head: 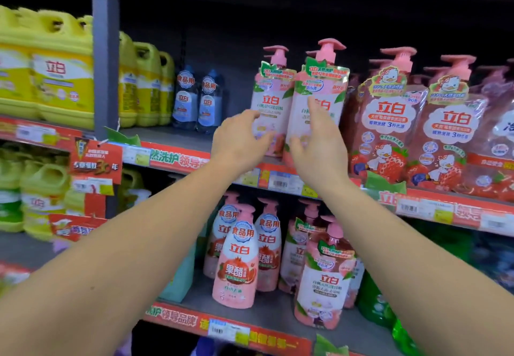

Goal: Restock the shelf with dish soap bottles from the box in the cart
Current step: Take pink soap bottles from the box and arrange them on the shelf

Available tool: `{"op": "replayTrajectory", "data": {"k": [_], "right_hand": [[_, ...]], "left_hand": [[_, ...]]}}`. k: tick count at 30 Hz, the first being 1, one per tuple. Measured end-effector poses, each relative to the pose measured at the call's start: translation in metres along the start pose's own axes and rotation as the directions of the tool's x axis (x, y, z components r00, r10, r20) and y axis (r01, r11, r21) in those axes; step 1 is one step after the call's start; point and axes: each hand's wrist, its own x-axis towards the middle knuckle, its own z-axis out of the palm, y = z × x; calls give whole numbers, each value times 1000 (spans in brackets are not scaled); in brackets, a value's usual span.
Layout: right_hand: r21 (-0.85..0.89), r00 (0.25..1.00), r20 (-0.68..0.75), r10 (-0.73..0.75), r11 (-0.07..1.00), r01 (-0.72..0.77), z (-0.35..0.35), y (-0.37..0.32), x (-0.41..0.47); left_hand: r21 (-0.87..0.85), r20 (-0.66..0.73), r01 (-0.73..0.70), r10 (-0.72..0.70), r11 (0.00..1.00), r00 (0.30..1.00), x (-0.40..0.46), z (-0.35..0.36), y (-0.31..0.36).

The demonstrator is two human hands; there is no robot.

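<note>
- Two pink pump dish soap bottles stand side by side at the front edge of the upper shelf (178, 150), each with a white-and-pink label and a green leaf tag round the neck: the left bottle (271, 99) and the right bottle (319, 97), touching or nearly so.
- The left hand (239, 140) is at the left bottle's lower left side, fingers curled round its side and thumb towards its front; its grip looks closed on that bottle.
- The right hand (315, 147) lies on the front of the right bottle, forefinger straight up over the label and thumb across the lower part; whether this grip wraps the bottle or only presses it I cannot tell.
- Both bare forearms reach up and forward from the lower corners, converging on the pair of bottles.
- Just right of the pair, tight against it, stand strawberry-print bottles (389, 122) with duck tags and pink pumps, running on to the shelf's right end.
- Left of the pair the shelf lies bare as far as two small blue bottles (197, 99), and beyond them yellow jugs (144, 86) by the grey upright post (105, 49).
- More yellow jugs fill the neighbouring bay past the post.
- Along the shelf's front edge runs a red price strip (172, 158) with labels.
- On the lower shelf (272, 316) stand pink pomegranate-label bottles (239, 266) and a leaf-tagged pump bottle (325, 280) like the two above; green refill bags sit at its right end.
</note>
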Motion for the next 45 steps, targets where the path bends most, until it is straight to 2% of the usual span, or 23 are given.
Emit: {"op": "replayTrajectory", "data": {"k": [3, 7, 10, 13, 17, 21, 24, 30, 34, 38, 43, 45], "right_hand": [[-1, 985, 118, -124, 992, 125, 34, -36, -12], [24, 925, 323, -201, 979, 205, 97, -112, -32], [68, 826, 479, -296, 951, 301, 159, -188, -57], [109, 729, 588, -349, 928, 356, 230, -272, -94], [233, 603, 697, -388, 918, 321, 306, -389, -158], [342, 490, 740, -461, 885, 316, 354, -487, -217], [404, 396, 765, -509, 857, 321, 384, -548, -248], [543, 290, 727, -623, 779, 313, 453, -636, -289], [590, 257, 717, -648, 760, 271, 517, -687, -298], [634, 170, 726, -666, 744, 208, 589, -733, -291], [645, 124, 727, -676, 733, 214, 669, -787, -273], [647, 84, 733, -675, 730, 220, 695, -806, -275]], "left_hand": [[140, -148, -47, 68, 989, 987, -21, -32, -44], [321, -158, 23, 29, 947, 987, -63, -94, -129], [471, -110, 148, -108, 870, 988, -105, -153, -200], [659, -22, 259, -326, 706, 945, -151, -224, -269], [768, -104, 386, -496, 511, 862, -219, -321, -342], [800, -163, 490, -660, 346, 733, -277, -404, -392], [792, -222, 547, -707, 271, 671, -309, -453, -426], [756, -315, 645, -798, 117, 514, -342, -513, -501], [730, -384, 683, -812, 24, 439, -344, -542, -569], [696, -447, 717, -810, -49, 378, -333, -571, -641], [647, -533, 744, -796, -167, 285, -328, -618, -725], [627, -540, 752, -809, -201, 234, -333, -630, -748]]}}
